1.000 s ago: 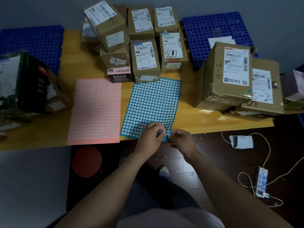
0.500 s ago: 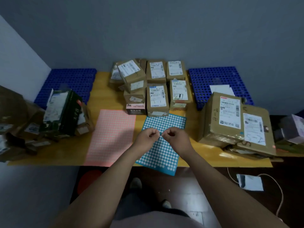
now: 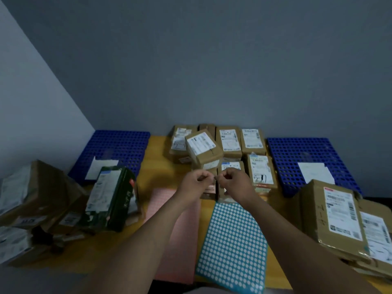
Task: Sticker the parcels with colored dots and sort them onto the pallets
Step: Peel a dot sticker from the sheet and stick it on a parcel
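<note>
My left hand (image 3: 195,183) and my right hand (image 3: 235,183) are raised side by side over the table, fingertips pinched together on a tiny dot sticker that barely shows. Below my forearms lie a blue sticker sheet (image 3: 233,247) with white dots and a pink sticker sheet (image 3: 180,240). Right behind my hands sits a cluster of several small brown parcels (image 3: 229,141) with white labels. One blue pallet (image 3: 118,149) stands at the back left and another blue pallet (image 3: 301,151) at the back right, each carrying a white paper.
On the right of the yellow table (image 3: 161,162) lies a large brown parcel (image 3: 333,213) on flatter ones. At the left stand a dark green box (image 3: 110,196) and crumpled brown parcels (image 3: 38,198). A grey wall rises behind.
Both hands lifted from the near edge of the blue sheet and moved up and away, toward the parcel cluster, still pinched together. The camera tilted up, showing more wall.
</note>
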